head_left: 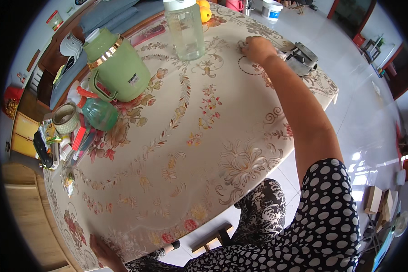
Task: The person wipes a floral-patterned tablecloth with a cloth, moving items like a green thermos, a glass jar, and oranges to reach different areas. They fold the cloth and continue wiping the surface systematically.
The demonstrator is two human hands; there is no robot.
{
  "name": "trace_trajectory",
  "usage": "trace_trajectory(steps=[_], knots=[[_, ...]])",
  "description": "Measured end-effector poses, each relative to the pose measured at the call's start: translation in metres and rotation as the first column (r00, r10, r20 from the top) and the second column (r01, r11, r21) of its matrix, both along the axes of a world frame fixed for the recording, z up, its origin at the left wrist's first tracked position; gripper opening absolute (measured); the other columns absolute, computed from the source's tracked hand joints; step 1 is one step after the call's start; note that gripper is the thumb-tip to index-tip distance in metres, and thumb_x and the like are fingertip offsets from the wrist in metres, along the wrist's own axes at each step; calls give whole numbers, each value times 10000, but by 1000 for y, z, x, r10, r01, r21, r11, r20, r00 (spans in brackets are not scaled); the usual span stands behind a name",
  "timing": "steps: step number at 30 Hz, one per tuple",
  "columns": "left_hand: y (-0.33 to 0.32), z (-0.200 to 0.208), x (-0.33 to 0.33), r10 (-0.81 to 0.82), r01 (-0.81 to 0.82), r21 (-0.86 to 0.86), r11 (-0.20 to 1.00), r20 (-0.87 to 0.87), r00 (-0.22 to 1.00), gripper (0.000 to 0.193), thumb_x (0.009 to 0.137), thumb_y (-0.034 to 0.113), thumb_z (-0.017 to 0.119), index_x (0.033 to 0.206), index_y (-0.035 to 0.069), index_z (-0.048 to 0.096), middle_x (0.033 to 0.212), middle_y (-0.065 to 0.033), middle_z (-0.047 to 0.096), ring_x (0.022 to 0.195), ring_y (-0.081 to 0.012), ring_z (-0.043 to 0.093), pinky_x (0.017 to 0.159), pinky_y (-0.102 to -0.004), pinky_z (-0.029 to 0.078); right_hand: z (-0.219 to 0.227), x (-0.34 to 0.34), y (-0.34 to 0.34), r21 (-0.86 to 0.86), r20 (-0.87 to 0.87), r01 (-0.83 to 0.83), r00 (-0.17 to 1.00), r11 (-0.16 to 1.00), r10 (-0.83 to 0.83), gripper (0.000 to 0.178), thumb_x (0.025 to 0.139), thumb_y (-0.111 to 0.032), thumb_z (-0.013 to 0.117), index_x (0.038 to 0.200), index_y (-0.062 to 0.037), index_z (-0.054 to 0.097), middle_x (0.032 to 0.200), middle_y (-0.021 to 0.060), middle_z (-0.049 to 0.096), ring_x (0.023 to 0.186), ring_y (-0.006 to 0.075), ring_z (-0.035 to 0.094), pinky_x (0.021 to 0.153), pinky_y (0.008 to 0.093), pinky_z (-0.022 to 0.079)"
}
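Observation:
My right hand (259,51) reaches across to the far right of the table, palm down, with its fingers bent round a pale crumpled cloth, of which only small bits show at its sides. Just right of that hand stands a silver metal pot (303,59) with a lid. At the near left edge my left hand (105,254) lies against the tabletop, its fingers stretched and nothing seen in them. Under both is a cream tablecloth (204,167) with a flower pattern.
A green thermos jug (118,65) and a clear lidded pitcher (184,34) stand toward the back. Along the left edge crowd a green spray bottle (99,113), a tape roll (65,118) and small items. Oranges (206,14) sit behind the pitcher, near a phone (148,34).

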State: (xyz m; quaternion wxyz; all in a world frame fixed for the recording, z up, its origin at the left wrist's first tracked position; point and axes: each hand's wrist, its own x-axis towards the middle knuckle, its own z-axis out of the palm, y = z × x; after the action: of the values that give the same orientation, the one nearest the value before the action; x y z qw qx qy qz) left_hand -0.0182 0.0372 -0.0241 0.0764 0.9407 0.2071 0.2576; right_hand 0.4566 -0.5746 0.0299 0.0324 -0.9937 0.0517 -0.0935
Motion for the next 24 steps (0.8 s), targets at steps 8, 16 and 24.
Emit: trace_trajectory(steps=[8,16,24], knots=[[5,-2,-3,-23,21,51,998,34,999,280,981,104,467,1209,-38,544,1235,-180,556,1138,-331,537,977,-401,431,-2,31,-19,19,41,12,999,1000,-12,391,822,-355,596,1120,-106,639,1141,127,644,1063,301,609,914,427,473],[4,-5,-6,-80,66,161,985,85,993,285,939,48,488,1214,-14,534,1243,-202,546,1121,-366,553,900,-421,501,-13,-30,-3,56,113,-89,990,994,83,385,796,-351,629,1081,-93,636,1096,139,648,1056,299,599,941,432,432],[-17,5,-1,-95,77,121,990,146,985,288,936,83,505,1206,-9,545,1246,-196,547,1135,-360,542,914,-429,481,-29,-132,17,-29,225,-287,931,958,286,389,806,-375,642,1075,-94,621,1094,131,636,1027,296,602,914,420,442]])
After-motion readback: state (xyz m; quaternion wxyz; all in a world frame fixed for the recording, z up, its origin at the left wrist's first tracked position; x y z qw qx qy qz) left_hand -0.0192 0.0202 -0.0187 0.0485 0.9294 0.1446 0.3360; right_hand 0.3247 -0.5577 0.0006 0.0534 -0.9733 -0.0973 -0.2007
